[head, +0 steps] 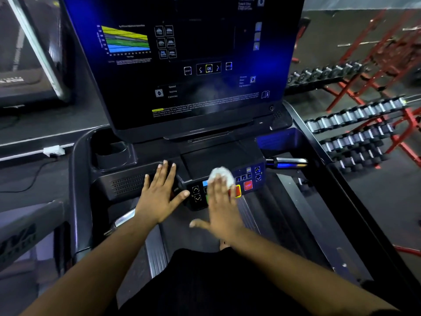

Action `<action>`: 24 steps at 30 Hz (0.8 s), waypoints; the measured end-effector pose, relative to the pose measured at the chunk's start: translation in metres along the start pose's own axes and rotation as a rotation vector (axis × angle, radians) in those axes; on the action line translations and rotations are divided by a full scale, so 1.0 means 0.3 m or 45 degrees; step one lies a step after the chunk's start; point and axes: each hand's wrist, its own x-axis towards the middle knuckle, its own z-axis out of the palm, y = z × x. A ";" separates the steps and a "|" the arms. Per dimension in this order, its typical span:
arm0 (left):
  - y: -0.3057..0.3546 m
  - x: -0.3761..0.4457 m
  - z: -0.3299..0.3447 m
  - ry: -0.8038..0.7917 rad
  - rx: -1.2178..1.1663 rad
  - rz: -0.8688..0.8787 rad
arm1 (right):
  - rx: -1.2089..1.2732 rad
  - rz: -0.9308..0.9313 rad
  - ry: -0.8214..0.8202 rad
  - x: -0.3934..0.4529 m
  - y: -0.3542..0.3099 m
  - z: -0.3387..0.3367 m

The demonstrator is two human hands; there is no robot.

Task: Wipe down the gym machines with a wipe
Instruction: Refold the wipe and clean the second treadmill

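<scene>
— Both forearms come in from the lower edge. What does the right hand (222,210) do?

— It lies flat on the button panel (227,185) of the treadmill, fingers straight and close together, thumb spread to the left. Under the fingertips it presses a white wipe (221,174), which is blurred. The wipe sits on the panel, just left of the red stop button (248,185).

— And the left hand (159,195)?

— It is left of the panel, palm down on the black console housing (127,183), fingers straight and a little spread. It holds nothing; the thumb reaches toward the arrow buttons (196,194).

— Behind the panel?

— A big dark screen (182,65) stands there.
</scene>
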 end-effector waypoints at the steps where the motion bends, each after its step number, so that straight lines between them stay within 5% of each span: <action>1: 0.001 -0.001 0.001 0.007 -0.001 0.002 | -0.050 -0.133 0.003 -0.011 -0.020 0.021; 8: -0.003 -0.007 0.000 0.018 -0.026 0.015 | -0.468 -0.563 -0.132 -0.054 0.115 0.060; 18: -0.002 -0.012 -0.001 0.051 0.012 0.040 | -0.365 -0.422 -0.062 -0.004 -0.006 0.011; 24: -0.001 -0.016 0.005 0.088 0.070 0.078 | -0.565 -0.612 -0.157 -0.047 0.131 0.023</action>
